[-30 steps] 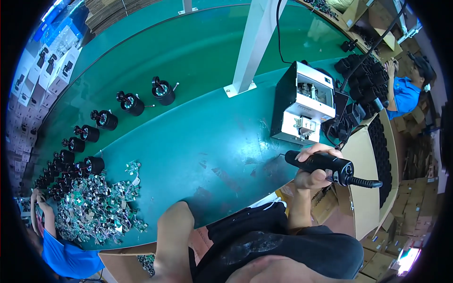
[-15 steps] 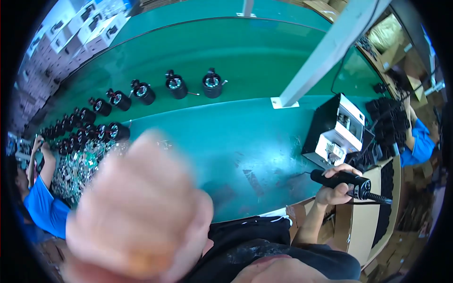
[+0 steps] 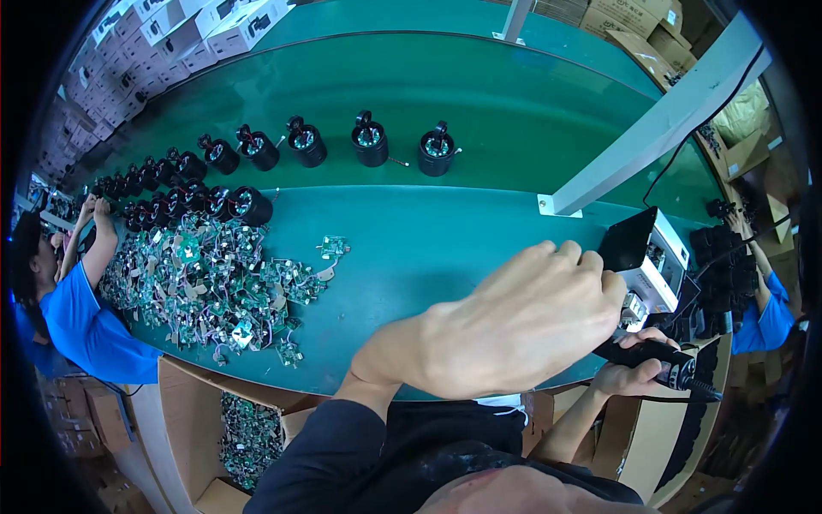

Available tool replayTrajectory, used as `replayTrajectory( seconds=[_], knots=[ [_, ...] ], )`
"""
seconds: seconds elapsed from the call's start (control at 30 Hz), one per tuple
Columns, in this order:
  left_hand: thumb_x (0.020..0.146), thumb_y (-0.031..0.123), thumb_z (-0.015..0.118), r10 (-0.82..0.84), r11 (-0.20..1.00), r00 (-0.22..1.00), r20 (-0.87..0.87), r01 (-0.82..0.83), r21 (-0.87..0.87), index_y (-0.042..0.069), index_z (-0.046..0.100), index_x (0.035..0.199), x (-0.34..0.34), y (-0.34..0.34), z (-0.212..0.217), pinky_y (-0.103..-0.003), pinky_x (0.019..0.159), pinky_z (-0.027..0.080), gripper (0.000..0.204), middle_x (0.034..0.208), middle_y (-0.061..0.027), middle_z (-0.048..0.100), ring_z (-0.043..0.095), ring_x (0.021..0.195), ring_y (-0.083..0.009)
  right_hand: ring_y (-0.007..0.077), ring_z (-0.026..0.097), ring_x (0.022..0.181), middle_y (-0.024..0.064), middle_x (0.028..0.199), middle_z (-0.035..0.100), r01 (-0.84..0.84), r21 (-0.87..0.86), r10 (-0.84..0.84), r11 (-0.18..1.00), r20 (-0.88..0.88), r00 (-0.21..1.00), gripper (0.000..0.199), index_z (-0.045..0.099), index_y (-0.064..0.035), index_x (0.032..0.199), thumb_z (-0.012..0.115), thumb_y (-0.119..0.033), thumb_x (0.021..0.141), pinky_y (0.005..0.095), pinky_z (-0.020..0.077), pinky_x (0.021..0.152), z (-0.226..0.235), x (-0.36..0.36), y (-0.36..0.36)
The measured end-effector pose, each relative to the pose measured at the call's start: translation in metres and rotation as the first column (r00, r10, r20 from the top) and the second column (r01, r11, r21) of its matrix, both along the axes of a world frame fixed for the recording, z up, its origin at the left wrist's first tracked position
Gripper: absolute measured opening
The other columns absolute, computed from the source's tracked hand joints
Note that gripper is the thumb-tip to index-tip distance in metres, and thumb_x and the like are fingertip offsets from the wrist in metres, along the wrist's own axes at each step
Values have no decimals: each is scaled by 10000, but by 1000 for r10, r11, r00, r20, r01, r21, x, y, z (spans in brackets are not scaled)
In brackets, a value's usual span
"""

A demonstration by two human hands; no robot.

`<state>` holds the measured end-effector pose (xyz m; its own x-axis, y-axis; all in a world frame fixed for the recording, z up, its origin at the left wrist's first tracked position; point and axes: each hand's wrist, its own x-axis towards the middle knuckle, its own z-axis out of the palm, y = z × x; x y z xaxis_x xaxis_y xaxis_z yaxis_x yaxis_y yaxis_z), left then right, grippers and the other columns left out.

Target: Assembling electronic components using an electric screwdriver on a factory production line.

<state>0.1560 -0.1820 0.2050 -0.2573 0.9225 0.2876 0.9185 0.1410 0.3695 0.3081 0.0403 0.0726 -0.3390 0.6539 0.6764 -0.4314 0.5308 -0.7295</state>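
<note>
Black corded tool [image 3: 661, 353] is sitting just nearside of the white machine [image 3: 666, 267], the right hand [image 3: 618, 378] gripping it, the left hand [image 3: 522, 330] hiding whether its curled fingers are holding anything, and keeping the cord [image 3: 705, 392] slack is probably helping control.

Dark printed characters stand on a brown cardboard box [image 3: 632, 12], beyond and left of the upper end of the pale metal post [image 3: 659, 128]. White boxes [image 3: 244, 32], far left of the post, carry small dark print, unreadable.
</note>
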Motion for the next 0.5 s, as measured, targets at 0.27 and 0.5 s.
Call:
replayTrajectory(
  seconds=[0.27, 0.5],
  knots=[
    [896, 160, 594, 6, 1000, 997, -79, -8, -27, -20, 542, 920, 6, 2, 5, -339, 659, 456, 190, 801, -129, 535, 514, 716, -230, 113, 522, 488, 69, 707, 580, 45, -31, -44, 999, 4, 999, 567, 462, -19, 998, 475, -584, 939, 211, 454, 501, -4, 4, 6],
    [845, 108, 607, -60, 996, 998, -7, 60, 72, -28, 540, 926, 12, 2, -1, -335, 666, 455, 171, 806, -135, 538, 516, 726, -233, 119, 527, 498, 68, 702, 576, 78, -92, -82, 993, -48, 995, 584, 475, -20, 977, 486, -601, 925, 217, 461, 519, -4, 1, -1]
  ],
)
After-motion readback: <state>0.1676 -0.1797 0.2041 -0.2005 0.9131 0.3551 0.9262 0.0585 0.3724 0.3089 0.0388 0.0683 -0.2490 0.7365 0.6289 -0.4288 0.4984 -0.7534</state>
